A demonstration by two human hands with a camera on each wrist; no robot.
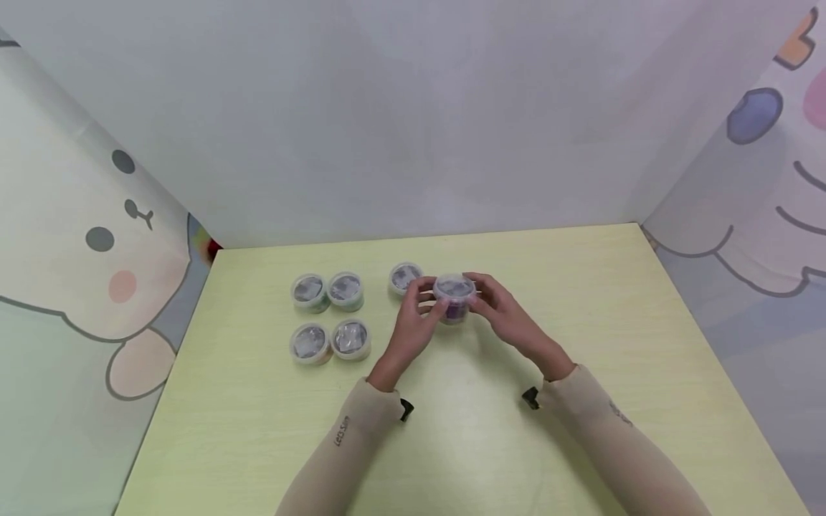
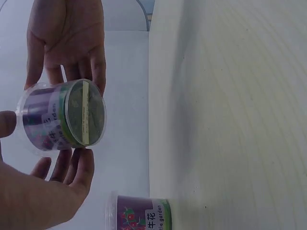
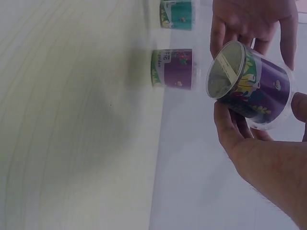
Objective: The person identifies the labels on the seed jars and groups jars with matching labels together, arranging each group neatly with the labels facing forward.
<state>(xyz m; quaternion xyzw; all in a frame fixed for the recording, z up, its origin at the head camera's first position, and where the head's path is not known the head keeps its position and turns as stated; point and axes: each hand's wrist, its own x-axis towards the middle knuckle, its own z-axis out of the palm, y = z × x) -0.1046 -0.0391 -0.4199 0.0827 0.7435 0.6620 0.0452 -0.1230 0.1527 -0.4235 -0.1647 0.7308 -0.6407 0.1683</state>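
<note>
Between both hands, a clear-lidded plastic tub with a purple "little garden" label (image 1: 454, 308) is held up off the table. My left hand (image 1: 415, 326) grips its left side, thumb toward me and fingers behind. On the opposite side my right hand (image 1: 513, 319) grips it the same way. In the left wrist view the tub (image 2: 45, 117) is tilted, and its clear base shows a pale strip across it. The right wrist view shows yellow and green pictures on the purple label (image 3: 273, 86). Just behind my left hand stands another purple-labelled tub (image 1: 405, 278), partly covered by the fingers.
Several similar lidded tubs stand to the left, among them a back one (image 1: 310, 292) and a front one (image 1: 350, 338), in two rows. A teal-labelled tub (image 3: 177, 14) shows in the right wrist view. The pale yellow table (image 1: 581, 301) meets a white backdrop (image 1: 413, 143) behind.
</note>
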